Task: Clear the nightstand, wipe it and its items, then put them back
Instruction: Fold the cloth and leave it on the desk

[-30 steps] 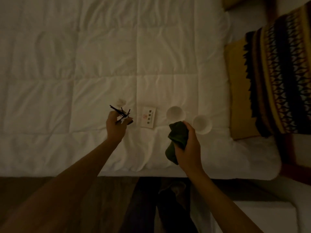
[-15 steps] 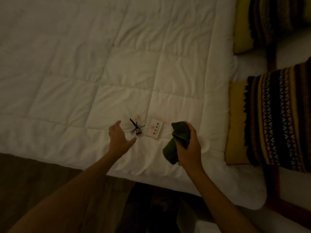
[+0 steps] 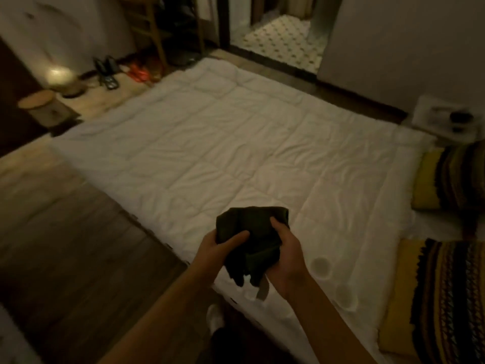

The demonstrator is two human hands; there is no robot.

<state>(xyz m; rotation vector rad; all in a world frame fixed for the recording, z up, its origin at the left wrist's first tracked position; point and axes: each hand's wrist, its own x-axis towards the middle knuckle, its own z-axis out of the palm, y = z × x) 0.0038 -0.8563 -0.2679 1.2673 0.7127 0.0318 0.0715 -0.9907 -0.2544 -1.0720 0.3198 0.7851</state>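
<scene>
Both hands hold a dark green cloth (image 3: 252,232) over the near edge of the white duvet (image 3: 236,158). My left hand (image 3: 217,249) grips its left side with the thumb on top. My right hand (image 3: 284,254) grips the right side. Two white cups (image 3: 320,267) (image 3: 346,298) stand on the duvet just right of my right hand. The small black item and the white card laid on the bed earlier are hidden behind my hands and the cloth.
Patterned yellow and black cushions (image 3: 446,306) (image 3: 451,177) lie at the right. A white nightstand (image 3: 446,119) with dark items stands beyond the bed, far right. A lit lamp (image 3: 61,80) and round wooden stool (image 3: 39,103) sit far left. Dark wood floor (image 3: 78,245) lies left.
My left hand left the black item on the bed and came across to take the cloth. The view lifted and now shows the whole room.
</scene>
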